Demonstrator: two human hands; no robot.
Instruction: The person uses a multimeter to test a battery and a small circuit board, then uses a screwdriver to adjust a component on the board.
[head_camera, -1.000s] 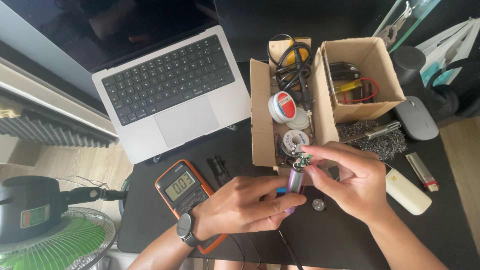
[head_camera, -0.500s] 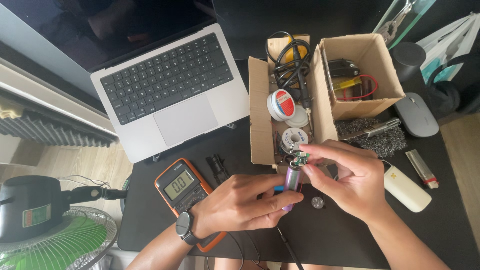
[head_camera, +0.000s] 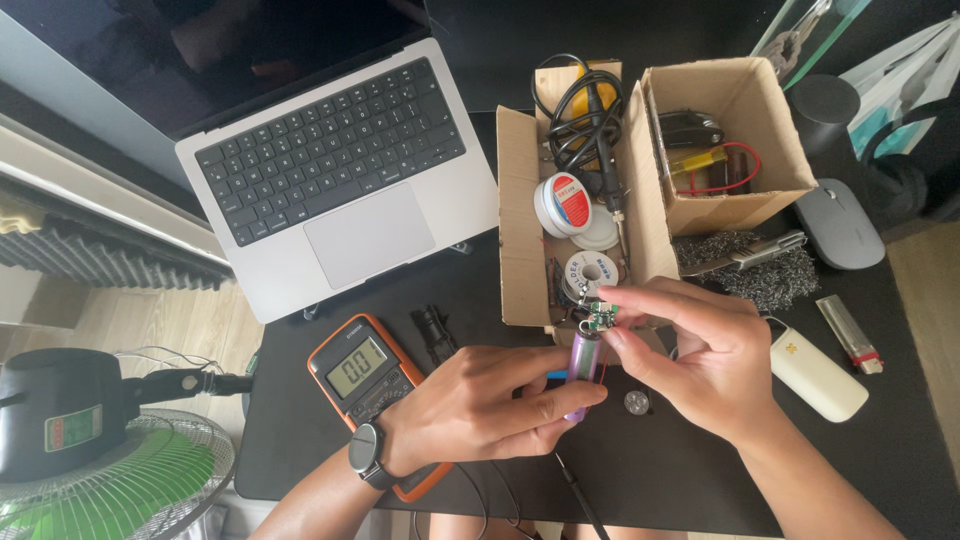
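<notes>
Head camera view hides the lower part of the purple battery cell (head_camera: 582, 368) behind the fingers of the left hand (head_camera: 480, 405), which is closed around it above the black desk (head_camera: 300, 420). Right hand (head_camera: 700, 350) pinches a small green circuit board (head_camera: 600, 314) at the cell's top end; whether the board touches the cell is hard to see. The cell is a slim cylinder, upright, slightly tilted. An orange multimeter (head_camera: 365, 375) lies partly under the left wrist.

Both hands meet at centre, the left hand (head_camera: 490, 400) curled closed, the right hand (head_camera: 690, 350) pinching with fingertips.
</notes>
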